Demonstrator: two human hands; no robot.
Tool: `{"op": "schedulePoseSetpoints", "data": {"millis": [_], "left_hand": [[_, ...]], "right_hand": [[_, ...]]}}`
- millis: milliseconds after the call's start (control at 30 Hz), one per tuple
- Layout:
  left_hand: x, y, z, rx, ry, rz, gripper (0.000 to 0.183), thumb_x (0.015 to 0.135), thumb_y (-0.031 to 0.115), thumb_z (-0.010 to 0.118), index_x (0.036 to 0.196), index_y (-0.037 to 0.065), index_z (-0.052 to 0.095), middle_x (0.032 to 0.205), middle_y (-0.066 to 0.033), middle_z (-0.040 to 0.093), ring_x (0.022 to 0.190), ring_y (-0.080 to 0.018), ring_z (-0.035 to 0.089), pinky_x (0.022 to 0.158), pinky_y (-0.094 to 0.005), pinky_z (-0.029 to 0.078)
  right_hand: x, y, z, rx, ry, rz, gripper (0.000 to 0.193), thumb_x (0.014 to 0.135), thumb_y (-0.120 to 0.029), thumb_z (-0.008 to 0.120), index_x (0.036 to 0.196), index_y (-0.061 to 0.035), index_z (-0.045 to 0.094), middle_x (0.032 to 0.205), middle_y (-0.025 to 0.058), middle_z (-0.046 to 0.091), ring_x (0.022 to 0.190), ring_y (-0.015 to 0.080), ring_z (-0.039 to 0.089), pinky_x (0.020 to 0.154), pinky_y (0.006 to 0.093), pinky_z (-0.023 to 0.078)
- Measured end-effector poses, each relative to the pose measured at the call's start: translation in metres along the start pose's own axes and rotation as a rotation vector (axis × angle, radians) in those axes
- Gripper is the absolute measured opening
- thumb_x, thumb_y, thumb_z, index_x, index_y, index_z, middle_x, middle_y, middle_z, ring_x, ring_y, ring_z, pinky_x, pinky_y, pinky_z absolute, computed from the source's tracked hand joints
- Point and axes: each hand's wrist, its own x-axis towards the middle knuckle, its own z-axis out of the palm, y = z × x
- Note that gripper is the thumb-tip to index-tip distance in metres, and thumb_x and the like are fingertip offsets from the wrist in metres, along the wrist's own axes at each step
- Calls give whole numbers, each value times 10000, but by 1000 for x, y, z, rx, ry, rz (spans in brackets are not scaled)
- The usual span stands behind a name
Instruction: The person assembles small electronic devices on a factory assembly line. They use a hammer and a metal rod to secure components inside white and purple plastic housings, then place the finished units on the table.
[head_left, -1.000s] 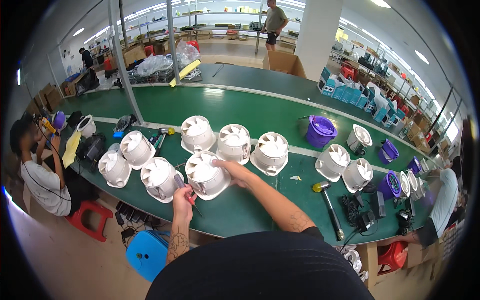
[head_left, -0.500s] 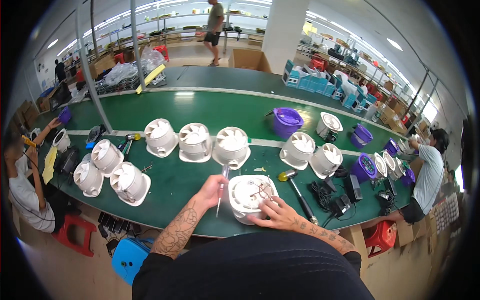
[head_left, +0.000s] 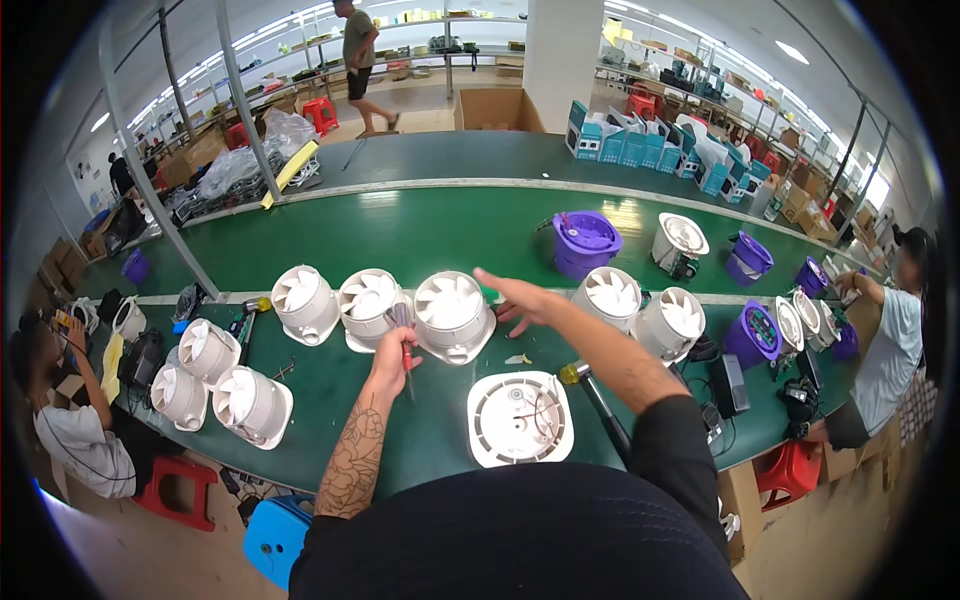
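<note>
The left hand (head_left: pixel 393 352) is closed around a thin red-handled screwdriver (head_left: pixel 404 345) at centre frame, its shaft pointing down. The right hand (head_left: pixel 520 300), open and empty, has left the white fan housing (head_left: pixel 520 417) it steadied half a second ago and reaches toward the upper middle. That housing now lies untouched, face-up, on the green conveyor belt (head_left: pixel 440 225) at lower centre, so work on it looks paused.

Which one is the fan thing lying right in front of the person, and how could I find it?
Find the green table and follow its near edge to the person's body. There, right of the left hand holding a screwdriver, lies a white fan housing. It is the only one lying flat, showing a round face with rings; the other fans show their blades.
</note>
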Motion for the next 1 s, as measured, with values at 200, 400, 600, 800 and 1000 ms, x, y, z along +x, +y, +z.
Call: {"op": "schedulePoseSetpoints", "data": {"millis": [200,400,600,800,1000], "left_hand": [[11,-8,9,-133,-81,19,84,754,188,532,701,156,475,707,33,470,782,-138,520,931,-557,420],[-27,5,-8,-409,-117,-15,106,775,185,467,699,112,454,765,-36,535,1002,-279,592,941,-579,441],[-64,-14,-80,-531,-356,-137,120,774,183,465,678,111,456,778,-72,579,773,-245,591,786,-478,490],[-116,-33,-130,-632,152,217,151,781,136,441,837,40,544,871,-91,633,839,-212,631,836,-399,506],[-117,-31,-170,-612,71,534,57,766,91,469,756,35,472,1081,-182,619,777,-150,554,849,-310,479]], "right_hand": [[37,3,8,104,-141,3,946,758,-769,523,1446,-144,344,1434,230,348,1243,393,436,937,614,397],[-8,-11,24,-211,-19,-422,865,713,-414,746,1365,30,391,1254,268,444,1114,327,530,892,403,476],[-107,-38,117,-1283,129,-1164,908,599,-342,831,1332,2,422,1117,230,496,1065,346,530,836,470,473],[-105,-9,219,-1528,446,-1670,390,843,-245,503,1183,-57,546,1120,142,527,1064,296,512,832,514,467],[-84,9,264,-1374,289,-1652,365,846,-208,535,1183,-74,581,1149,139,543,1141,316,506,902,508,450]]}}
